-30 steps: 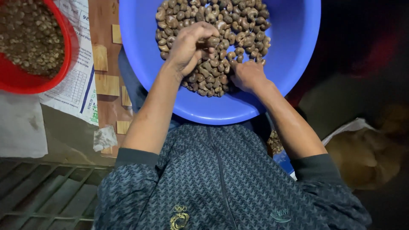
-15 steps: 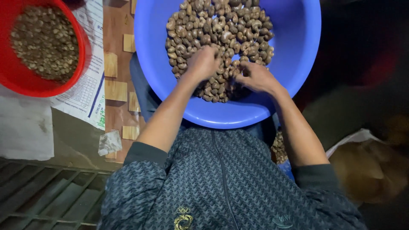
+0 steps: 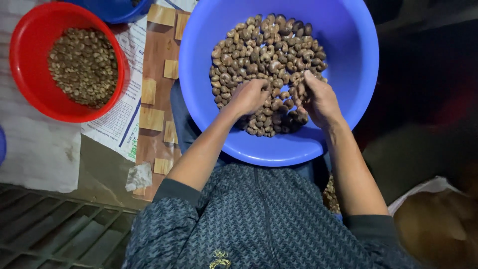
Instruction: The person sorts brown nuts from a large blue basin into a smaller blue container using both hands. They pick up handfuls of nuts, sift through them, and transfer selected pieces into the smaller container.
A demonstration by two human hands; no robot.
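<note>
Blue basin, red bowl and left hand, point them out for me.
blue basin (image 3: 348,89): head view, bare inner wall at right.
red bowl (image 3: 30,94): head view, inner wall at left.
left hand (image 3: 249,97): head view, back of hand.

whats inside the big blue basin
The blue basin holds a heap of brown nuts. The left hand and right hand rest in the heap, hiding the nuts beneath them and whatever the fingers hold.

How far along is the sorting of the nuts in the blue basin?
Done: the red bowl already holds a layer of smaller nuts. In hand: the left hand and right hand are both in the pile in the blue basin. Left: most of that pile.
</note>
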